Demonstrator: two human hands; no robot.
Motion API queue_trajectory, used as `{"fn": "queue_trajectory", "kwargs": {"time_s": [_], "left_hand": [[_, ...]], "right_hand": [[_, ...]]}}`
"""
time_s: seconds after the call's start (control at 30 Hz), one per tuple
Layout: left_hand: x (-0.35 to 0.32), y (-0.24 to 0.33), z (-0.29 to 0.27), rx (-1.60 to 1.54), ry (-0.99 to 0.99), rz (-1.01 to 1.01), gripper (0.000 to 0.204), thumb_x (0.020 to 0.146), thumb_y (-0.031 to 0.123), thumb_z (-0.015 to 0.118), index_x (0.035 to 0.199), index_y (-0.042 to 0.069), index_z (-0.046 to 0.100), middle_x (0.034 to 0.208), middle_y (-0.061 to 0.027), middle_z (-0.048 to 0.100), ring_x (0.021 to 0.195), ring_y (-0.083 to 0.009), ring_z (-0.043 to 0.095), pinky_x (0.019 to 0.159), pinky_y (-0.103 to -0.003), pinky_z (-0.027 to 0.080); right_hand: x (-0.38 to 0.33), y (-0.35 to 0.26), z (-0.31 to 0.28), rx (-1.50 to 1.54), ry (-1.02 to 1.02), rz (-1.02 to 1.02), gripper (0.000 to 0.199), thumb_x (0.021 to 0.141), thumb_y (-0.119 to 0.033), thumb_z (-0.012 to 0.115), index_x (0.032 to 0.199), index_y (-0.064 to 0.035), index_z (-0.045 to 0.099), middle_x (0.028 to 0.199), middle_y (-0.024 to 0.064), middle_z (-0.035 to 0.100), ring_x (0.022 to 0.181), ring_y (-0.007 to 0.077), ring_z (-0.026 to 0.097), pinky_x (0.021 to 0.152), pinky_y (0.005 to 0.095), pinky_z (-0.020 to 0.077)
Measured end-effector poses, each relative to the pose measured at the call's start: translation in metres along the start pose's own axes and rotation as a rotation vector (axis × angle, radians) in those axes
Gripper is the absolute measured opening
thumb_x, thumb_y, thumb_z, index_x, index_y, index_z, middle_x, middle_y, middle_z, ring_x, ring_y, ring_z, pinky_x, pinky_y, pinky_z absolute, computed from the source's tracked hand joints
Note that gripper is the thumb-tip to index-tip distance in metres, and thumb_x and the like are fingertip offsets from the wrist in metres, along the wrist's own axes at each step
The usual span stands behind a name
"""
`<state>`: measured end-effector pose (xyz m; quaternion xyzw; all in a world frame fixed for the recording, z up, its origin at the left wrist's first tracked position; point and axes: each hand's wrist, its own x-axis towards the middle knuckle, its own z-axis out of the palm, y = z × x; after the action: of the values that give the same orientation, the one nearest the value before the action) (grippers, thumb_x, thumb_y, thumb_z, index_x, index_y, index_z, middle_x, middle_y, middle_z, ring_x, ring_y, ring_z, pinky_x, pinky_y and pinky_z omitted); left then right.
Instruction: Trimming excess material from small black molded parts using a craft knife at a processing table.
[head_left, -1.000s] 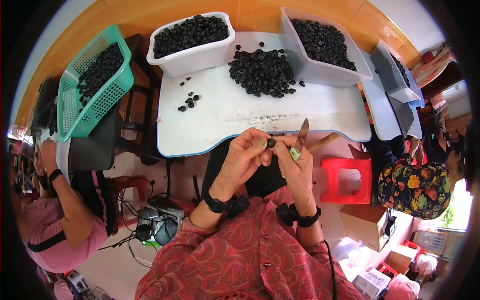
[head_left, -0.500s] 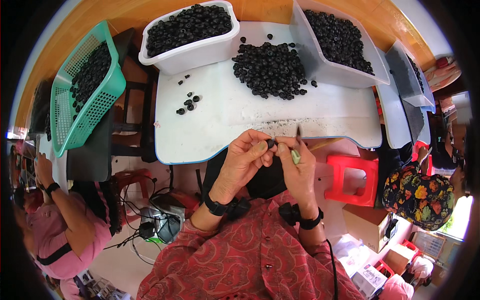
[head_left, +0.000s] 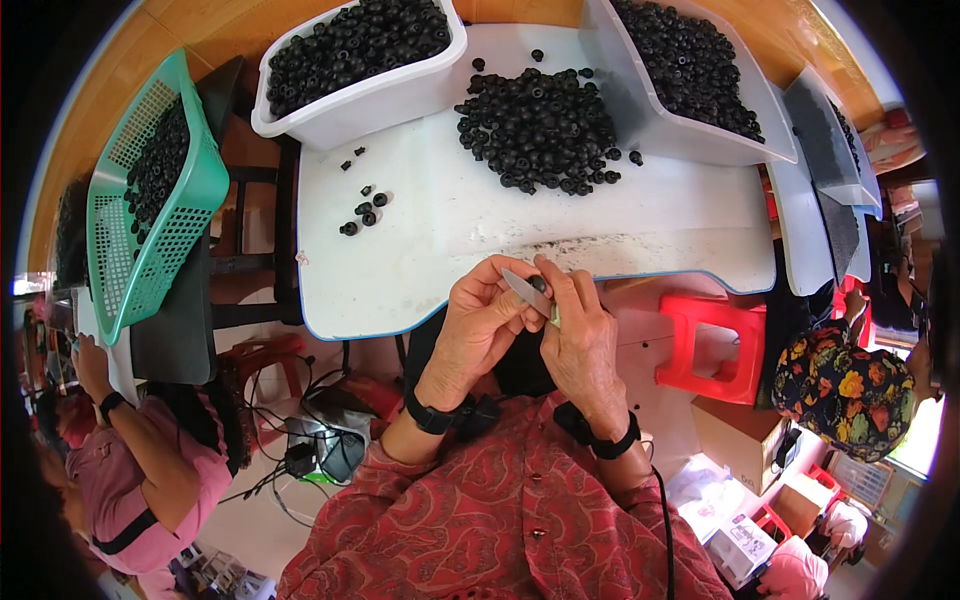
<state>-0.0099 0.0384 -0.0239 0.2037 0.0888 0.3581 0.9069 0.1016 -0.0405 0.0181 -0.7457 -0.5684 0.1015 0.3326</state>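
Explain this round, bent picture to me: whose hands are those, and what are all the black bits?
A wide camera on a person's head looks down, which bends the edges. The left hand and right hand meet over the near edge of a white table. Between them are a small knife and one small black piece. On the table lie a loose pile of such pieces and two white tubs full of them; a green basket stands left.
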Motion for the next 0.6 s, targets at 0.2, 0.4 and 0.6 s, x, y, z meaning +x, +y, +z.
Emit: {"fn": "queue_trajectory", "kwargs": {"time_s": [0.2, 0.4, 0.6], "left_hand": [[-0.0017, -0.0001, -0.0092, 0.015, 0.014, -0.027, 0.017, 0.092, 0.004, 0.062, 0.108, 0.0, 0.058, 0.088, -0.011, 0.065, 0.075, -0.0154, 0.063, 0.068, -0.026, 0.053], [-0.0023, 0.0044, -0.0072, 0.059, 0.015, -0.033, 0.017, 0.091, 0.002, 0.064, 0.106, 0.001, 0.057, 0.088, -0.0099, 0.066, 0.073, -0.0154, 0.063, 0.066, -0.026, 0.052], [-0.0025, 0.0067, -0.0063, 0.08, 0.018, -0.008, 0.019, 0.09, 0.001, 0.064, 0.107, 0.0, 0.057, 0.089, -0.0104, 0.066, 0.072, -0.0154, 0.063, 0.066, -0.026, 0.052]], "right_hand": [[0.0023, 0.002, 0.0024, 0.004, 0.006, 0.002, 0.049, 0.077, 0.005, 0.06, 0.124, -0.0098, 0.058, 0.091, 0.0097, 0.055, 0.068, 0.031, 0.063, 0.055, 0.0412, 0.0514], [0.0046, 0.002, 0.0035, 0.02, 0.027, 0.002, 0.047, 0.076, 0.005, 0.061, 0.12, -0.0106, 0.061, 0.09, 0.0093, 0.056, 0.068, 0.0301, 0.063, 0.056, 0.0405, 0.0516], [0.0035, 0.0078, 0.0015, -0.001, 0.025, 0.007, 0.052, 0.074, 0.007, 0.06, 0.123, -0.0119, 0.061, 0.091, 0.009, 0.056, 0.07, 0.0288, 0.064, 0.057, 0.0399, 0.0519]]}}
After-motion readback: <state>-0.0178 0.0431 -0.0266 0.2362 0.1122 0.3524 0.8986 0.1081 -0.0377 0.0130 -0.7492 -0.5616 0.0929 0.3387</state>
